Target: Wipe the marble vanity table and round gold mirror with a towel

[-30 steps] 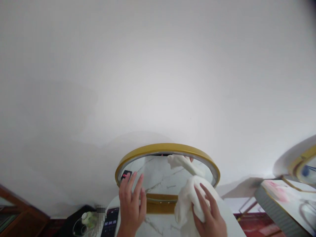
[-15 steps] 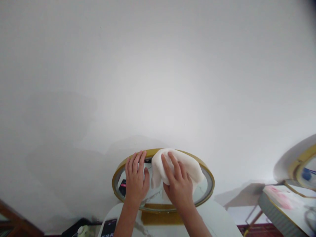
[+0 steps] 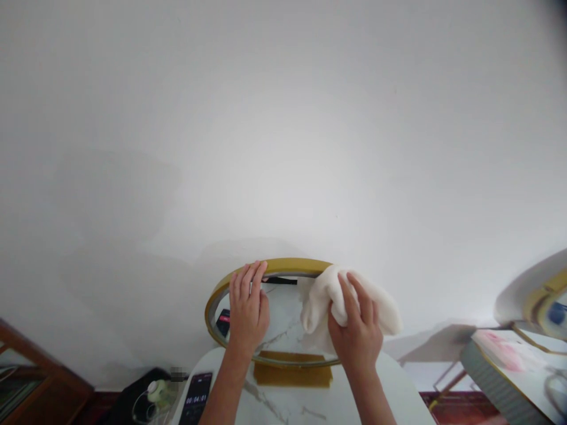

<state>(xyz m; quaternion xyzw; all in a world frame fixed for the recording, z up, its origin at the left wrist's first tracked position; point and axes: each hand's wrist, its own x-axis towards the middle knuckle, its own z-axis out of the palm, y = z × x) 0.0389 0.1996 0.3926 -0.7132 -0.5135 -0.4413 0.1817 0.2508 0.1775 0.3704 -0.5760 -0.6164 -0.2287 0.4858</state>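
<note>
A round mirror (image 3: 283, 319) with a gold frame stands on a white marble-patterned table (image 3: 283, 407), on a gold base (image 3: 292, 376). My left hand (image 3: 248, 310) rests at the mirror's upper left rim, its fingers stretched over the gold edge. Bunched under my right hand (image 3: 358, 327) is a white cloth (image 3: 328, 295), pressed against the right side of the glass and reaching past the frame. That side of the rim is covered by the cloth and hand.
A phone (image 3: 196, 398) with a running timer lies at the table's left edge. A bottle (image 3: 157, 392) is beyond it, below. To the right is another table (image 3: 496, 378) with a pink-and-white packet (image 3: 507, 349) and a gold-framed mirror (image 3: 544, 301). A white wall (image 3: 283, 147) rises behind.
My right hand has moved to the right with the cloth, uncovering the middle of the glass. My left hand stays on the rim. The view has shifted slightly.
</note>
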